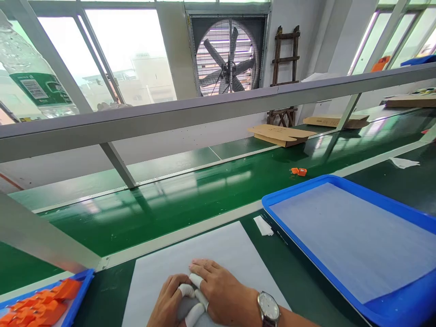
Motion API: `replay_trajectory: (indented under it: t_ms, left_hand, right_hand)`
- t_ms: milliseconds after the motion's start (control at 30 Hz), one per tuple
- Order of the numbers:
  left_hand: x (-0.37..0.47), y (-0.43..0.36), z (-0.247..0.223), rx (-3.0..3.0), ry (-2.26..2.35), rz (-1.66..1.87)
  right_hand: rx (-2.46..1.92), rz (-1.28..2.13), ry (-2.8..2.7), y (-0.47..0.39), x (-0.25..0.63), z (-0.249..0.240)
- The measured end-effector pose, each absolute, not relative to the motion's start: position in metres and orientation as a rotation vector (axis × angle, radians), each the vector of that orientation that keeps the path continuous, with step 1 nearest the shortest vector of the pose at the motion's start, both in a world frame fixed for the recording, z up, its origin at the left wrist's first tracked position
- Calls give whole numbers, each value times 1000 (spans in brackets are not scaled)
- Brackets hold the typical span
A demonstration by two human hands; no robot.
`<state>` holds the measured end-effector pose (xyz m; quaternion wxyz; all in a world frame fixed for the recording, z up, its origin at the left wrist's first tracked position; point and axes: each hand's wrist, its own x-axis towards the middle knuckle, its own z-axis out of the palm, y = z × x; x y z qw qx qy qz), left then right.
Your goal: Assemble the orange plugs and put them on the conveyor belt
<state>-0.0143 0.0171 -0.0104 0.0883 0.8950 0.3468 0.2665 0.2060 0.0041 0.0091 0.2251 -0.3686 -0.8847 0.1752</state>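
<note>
My left hand (172, 299) and my right hand (221, 288) meet over a white sheet of paper (156, 272) on the dark green table. White finger cots cover several fingertips. The fingers of my left hand are curled in. My right hand's fingers are pressed together and bent over, touching the left ones. A greyish patch (184, 308) shows between the hands, too covered to name. Whatever the fingers hold, if anything, is hidden. A watch (269, 306) is on my right wrist.
At right lies a blue tray (306, 243) lined with a white sheet. Orange parts (44, 302) fill a blue tray (81, 295) at lower left. Beyond runs a green conveyor belt (163, 200) carrying orange pieces (299, 171) and a flat cardboard box (281, 134). A metal rail (204, 109) crosses above.
</note>
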Motion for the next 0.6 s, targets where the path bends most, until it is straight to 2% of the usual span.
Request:
replay_trajectory:
  t_ms: [600]
  left_hand:
    - [-16,17,-12,2605,1004,787]
  right_hand:
    - [-999,488,-2438,5,207,8]
